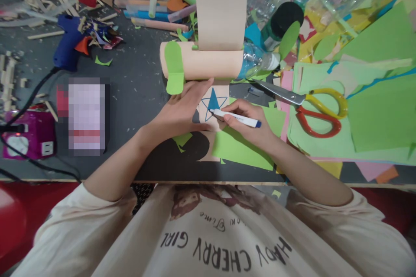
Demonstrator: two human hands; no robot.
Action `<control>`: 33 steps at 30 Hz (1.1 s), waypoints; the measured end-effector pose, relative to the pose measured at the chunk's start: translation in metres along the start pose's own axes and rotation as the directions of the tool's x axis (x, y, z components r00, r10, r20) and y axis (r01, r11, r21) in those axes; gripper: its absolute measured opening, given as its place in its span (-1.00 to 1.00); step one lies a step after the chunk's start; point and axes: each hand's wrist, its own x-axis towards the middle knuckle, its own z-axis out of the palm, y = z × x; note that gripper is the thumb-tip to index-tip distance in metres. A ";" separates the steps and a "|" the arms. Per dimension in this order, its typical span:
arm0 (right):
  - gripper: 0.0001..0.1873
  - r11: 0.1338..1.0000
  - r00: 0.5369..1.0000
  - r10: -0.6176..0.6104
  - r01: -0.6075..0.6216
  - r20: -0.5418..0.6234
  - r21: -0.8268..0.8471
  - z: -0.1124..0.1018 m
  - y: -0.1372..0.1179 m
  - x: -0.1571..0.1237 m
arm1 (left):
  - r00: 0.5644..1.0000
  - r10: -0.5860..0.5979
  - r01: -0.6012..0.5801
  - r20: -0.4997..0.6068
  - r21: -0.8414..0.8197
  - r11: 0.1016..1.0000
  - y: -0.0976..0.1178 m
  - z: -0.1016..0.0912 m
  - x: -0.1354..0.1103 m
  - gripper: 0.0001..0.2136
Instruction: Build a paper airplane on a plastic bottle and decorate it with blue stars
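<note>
- Two hands of ours meet at the near middle of the dark table (139, 69): our right hand (248, 125) grips a white marker (240, 119), its tip on a partly filled blue star (212, 100), and our left hand (178, 110) lies spread at the left edge of the beige paper (224, 88) bearing that star.
- Upside down on our shirt (208, 225) we read "CHERRY GIRL" and, smaller, "Time"; folds obscure other words.
- Print on the marker is too small for us, and pixelation masks the boxy object (86, 114) on the left.
- Just beyond our left hand lies a paper-wrapped bottle (208, 65); the beige flap (221, 8) beyond is cut off.
- Scissors (301, 100) lie right, partly over green sheets (385, 117); a blue glue gun (69, 39) lies far left.
</note>
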 end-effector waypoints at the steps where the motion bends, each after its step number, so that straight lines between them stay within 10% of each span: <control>1: -0.75 1.000 1.000 0.003 -0.003 0.002 0.000 0.000 0.000 0.000 | 1.000 -0.002 0.002 0.001 -0.001 1.000 0.000 0.000 0.000 -0.06; 33: -0.79 0.999 0.991 -0.031 0.030 0.127 0.011 -0.002 0.002 -0.001 | 1.000 -0.012 0.012 0.008 -0.010 1.000 -0.001 0.000 0.001 -0.03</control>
